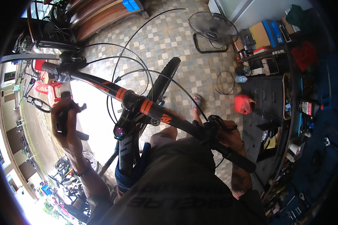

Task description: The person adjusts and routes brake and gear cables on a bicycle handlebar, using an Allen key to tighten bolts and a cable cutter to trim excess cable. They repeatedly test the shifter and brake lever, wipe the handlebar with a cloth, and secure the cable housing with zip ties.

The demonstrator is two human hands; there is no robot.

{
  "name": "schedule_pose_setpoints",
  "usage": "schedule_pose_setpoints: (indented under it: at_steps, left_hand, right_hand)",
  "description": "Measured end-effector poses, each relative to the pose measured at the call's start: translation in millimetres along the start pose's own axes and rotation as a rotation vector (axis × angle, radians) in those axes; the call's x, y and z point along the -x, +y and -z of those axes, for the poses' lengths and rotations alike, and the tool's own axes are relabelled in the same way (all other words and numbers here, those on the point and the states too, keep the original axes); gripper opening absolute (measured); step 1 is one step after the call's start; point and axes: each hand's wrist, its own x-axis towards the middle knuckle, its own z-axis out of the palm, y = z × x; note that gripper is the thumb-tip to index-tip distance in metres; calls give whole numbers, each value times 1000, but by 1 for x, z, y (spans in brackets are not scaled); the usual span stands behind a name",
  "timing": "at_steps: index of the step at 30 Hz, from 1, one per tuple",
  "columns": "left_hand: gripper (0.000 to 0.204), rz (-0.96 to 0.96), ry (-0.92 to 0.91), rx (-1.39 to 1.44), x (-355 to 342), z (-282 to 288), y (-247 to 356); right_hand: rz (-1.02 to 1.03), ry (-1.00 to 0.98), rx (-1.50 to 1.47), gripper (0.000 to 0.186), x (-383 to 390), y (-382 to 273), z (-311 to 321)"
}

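Note:
A black bicycle handlebar with orange stripes crosses in front of me, clamped in a black stem. A shiny multicoloured cap sits at the near end of the stem. My right hand closes around the control lever by the right grip; the bar hides part of its fingers. Off to the left, apart from the bar, my left hand is closed around a dark object whose ends stick out past the fingers. Its kind is too dark to make out.
Loose black cables arc ahead of the bar above the front tyre. A floor fan stands on the tiles. Rightward are a red container, black drawers and cluttered shelves. Several bicycles stand at left.

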Motion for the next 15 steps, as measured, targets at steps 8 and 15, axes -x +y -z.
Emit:
schedule_pose_setpoints:
  at_steps: [8,15]
  left_hand:
    - [65,-758,-608,-192,-88,-92,93]
    - [71,-653,-1236,-210,-95,-212,68]
  right_hand:
    - [2,15,-22,29,2,-1,7]
    - [-45,202,-95,31,7,6,0]
